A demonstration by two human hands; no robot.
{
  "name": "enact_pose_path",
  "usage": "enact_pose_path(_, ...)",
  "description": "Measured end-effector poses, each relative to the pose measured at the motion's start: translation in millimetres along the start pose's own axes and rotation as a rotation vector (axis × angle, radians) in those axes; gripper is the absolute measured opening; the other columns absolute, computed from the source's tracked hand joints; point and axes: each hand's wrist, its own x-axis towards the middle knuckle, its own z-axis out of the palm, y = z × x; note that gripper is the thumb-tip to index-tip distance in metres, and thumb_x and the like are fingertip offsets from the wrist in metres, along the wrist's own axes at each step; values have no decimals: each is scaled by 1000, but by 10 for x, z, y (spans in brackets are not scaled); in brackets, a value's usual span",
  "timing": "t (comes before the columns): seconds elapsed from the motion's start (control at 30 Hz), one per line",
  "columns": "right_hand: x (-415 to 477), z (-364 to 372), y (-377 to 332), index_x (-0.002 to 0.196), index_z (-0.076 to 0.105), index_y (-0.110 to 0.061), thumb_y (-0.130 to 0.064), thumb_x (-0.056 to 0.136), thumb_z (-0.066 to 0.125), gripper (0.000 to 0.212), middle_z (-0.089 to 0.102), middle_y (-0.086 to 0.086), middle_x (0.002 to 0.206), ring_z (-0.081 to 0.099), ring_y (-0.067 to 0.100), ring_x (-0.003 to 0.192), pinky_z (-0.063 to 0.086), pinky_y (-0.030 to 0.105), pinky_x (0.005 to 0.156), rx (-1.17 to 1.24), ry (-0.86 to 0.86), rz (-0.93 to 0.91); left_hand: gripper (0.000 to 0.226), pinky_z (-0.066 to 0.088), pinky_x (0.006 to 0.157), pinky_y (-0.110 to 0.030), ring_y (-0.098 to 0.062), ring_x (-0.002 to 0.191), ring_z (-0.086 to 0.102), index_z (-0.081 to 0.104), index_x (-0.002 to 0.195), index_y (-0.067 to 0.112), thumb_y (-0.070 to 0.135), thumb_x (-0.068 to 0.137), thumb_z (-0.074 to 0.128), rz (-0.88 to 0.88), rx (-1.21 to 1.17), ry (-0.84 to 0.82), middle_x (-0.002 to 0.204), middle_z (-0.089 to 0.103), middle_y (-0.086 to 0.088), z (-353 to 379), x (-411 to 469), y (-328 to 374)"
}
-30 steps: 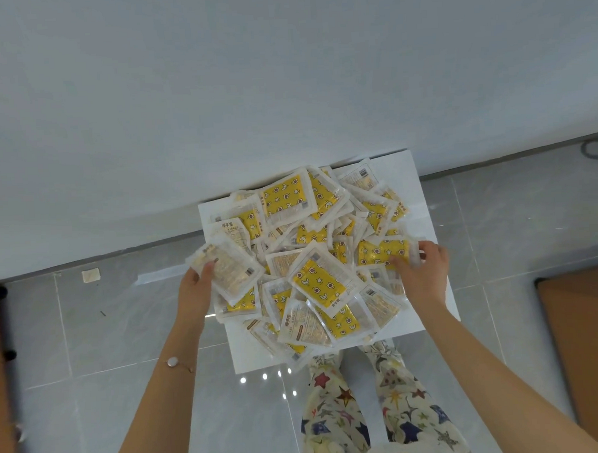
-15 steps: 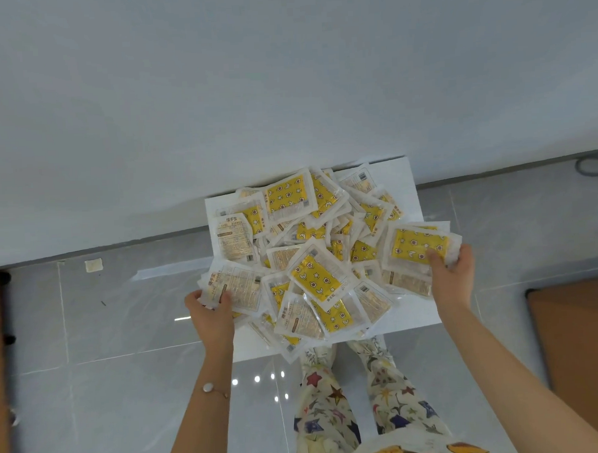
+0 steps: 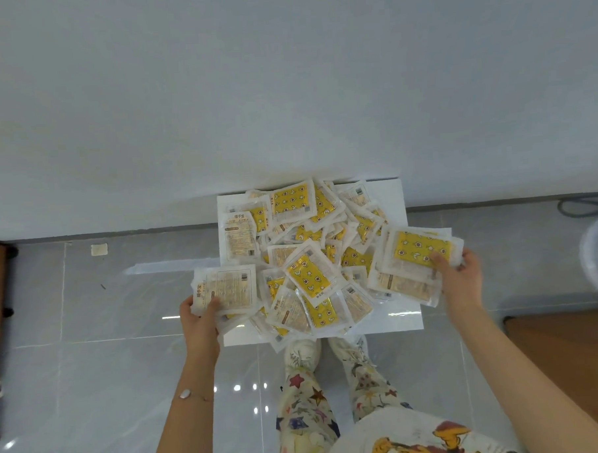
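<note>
Surroundings: a heap of packets (image 3: pixel 309 260) was spread over a small white table (image 3: pixel 406 319), which was set against a pale wall (image 3: pixel 284 90) on a grey tiled floor (image 3: pixel 90 355); a paper scrap (image 3: pixel 99 249) was seen on the tiles at the left and a brown panel (image 3: pixel 570 358) at the right
In the way: the heap was left between the 2 hands, with loose packets overlapped under both held stacks; 2 pale shoes (image 3: pixel 303 351) were planted just below the table's front edge
Left hand (image 3: pixel 200 319): curled round the left stack (image 3: pixel 228 291), thumb on top, held past the table's left front corner
Right hand (image 3: pixel 459 277): curled round the right stack (image 3: pixel 418 252), thumb pressed on its yellow face, held over the table's right edge
Change: 1 s before, both hands were laid at the heap's flanks; both stacks had since been drawn outward
Materials: the packets were flat, square and clear-filmed, with yellow patterned fronts and pale printed backs; the tiles were glossy, and ceiling lights were reflected in them
</note>
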Motion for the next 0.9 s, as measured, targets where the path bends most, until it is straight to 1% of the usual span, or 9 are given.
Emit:
enact_pose_path(0.07, -138, 44, -149, 116, 47, -9, -14, 91, 62, 29, 61, 9, 106, 63, 14, 81, 53, 31, 68, 4, -85, -5, 41, 54, 80, -40, -28, 105, 61, 41, 127, 12, 5, 92, 60, -5, -72, -5, 122, 57, -13, -45, -172, 58)
enact_pose_path(0.17, -390, 156, -395, 119, 47, -12, -17, 89, 65, 36, 64, 9, 106, 66, 26, 90, 57, 44, 77, -20, -210, -11, 39, 55, 76, -36, -25, 100, 62, 42, 125, 14, 4, 92, 60, 7, -164, -18, 120, 58, -10, -89, -467, 215)
enact_pose_path(0.23, -590, 240, -577, 121, 48, -13, -17, 87, 67, 39, 66, 10, 105, 67, 29, 91, 57, 45, 79, -34, -291, -29, 40, 56, 73, -35, -22, 99, 64, 42, 125, 17, 5, 91, 60, 34, -207, -36, 118, 60, -8, -143, -690, 337)
enact_pose_path(0.33, -956, 385, -890, 116, 53, -13, -15, 87, 68, 33, 69, 8, 99, 68, 24, 84, 58, 40, 72, -78, -428, -106, 43, 58, 75, -33, -19, 100, 65, 42, 127, 22, 6, 92, 60, 104, -282, -48, 116, 63, -3, -285, -1066, 544)
enact_pose_path(0.47, -1528, 591, -1268, 115, 53, -20, -18, 85, 70, 34, 68, 6, 106, 68, 23, 91, 58, 40, 75, -154, -596, -214, 42, 59, 78, -29, -15, 98, 68, 46, 123, 27, 5, 91, 62, 195, -379, -4, 112, 65, 1, -636, -1567, 839)
enact_pose_path(0.5, -1714, 655, -1361, 117, 52, -20, -20, 85, 71, 37, 67, 5, 108, 68, 21, 91, 58, 37, 74, -171, -641, -241, 43, 59, 78, -30, -15, 99, 68, 46, 124, 27, 5, 91, 62, 213, -407, 27, 112, 66, 1, -801, -1694, 892)
enact_pose_path(0.6, -2130, 786, -1528, 117, 45, -24, -19, 88, 68, 38, 60, -8, 103, 58, 2, 84, 49, 13, 60, -222, -733, -292, 46, 55, 88, -42, -21, 104, 67, 46, 129, 23, 7, 90, 64, 249, -465, 89, 117, 65, -4, -1227, -1958, 925)
enact_pose_path(0.77, -2942, 1027, -1649, 130, 42, -21, -18, 88, 68, 49, 46, -5, 116, 49, 15, 106, 40, 24, 75, -322, -892, -402, 42, 54, 90, -48, -24, 105, 66, 49, 122, 26, 8, 88, 67, 270, -530, 254, 120, 64, -7, -2074, -2481, 821)
enact_pose_path(0.9, -3662, 1354, -1635, 126, 43, -25, -15, 88, 67, 46, 48, -6, 113, 52, 7, 94, 40, 14, 60, -396, -1042, -485, 46, 57, 77, -35, -20, 101, 67, 50, 127, 24, 10, 87, 67, 329, -589, 378, 116, 65, -2, -2718, -2820, 653)
